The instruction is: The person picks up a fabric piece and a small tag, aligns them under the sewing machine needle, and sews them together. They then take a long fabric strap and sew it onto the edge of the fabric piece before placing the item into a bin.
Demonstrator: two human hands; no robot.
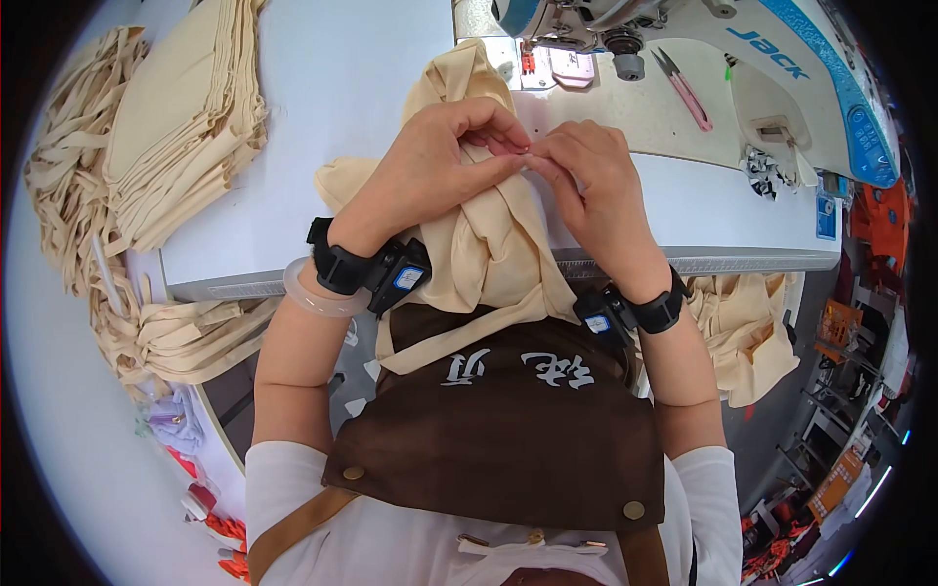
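Cream cloth (489, 249) with long straps lies bunched over the table's front edge and down onto my apron. My left hand (445, 156) is over this cloth, its fingers curled and the thumb stretched toward the fingertips of my right hand. Just right of the cloth, my right hand (591, 176) is closed in a pinch. The fingertips of both hands meet in front of the sewing machine (674, 29); whatever is between them is too small to make out. One strap (459, 337) of the cloth loops across the apron.
A tall stack of folded cream cloth (186, 107) stands at the left, beside a heap of cream straps (73, 156). Pink-handled thread snips (687, 93) lie on the machine bed. More cream cloth (743, 332) hangs below the table at the right.
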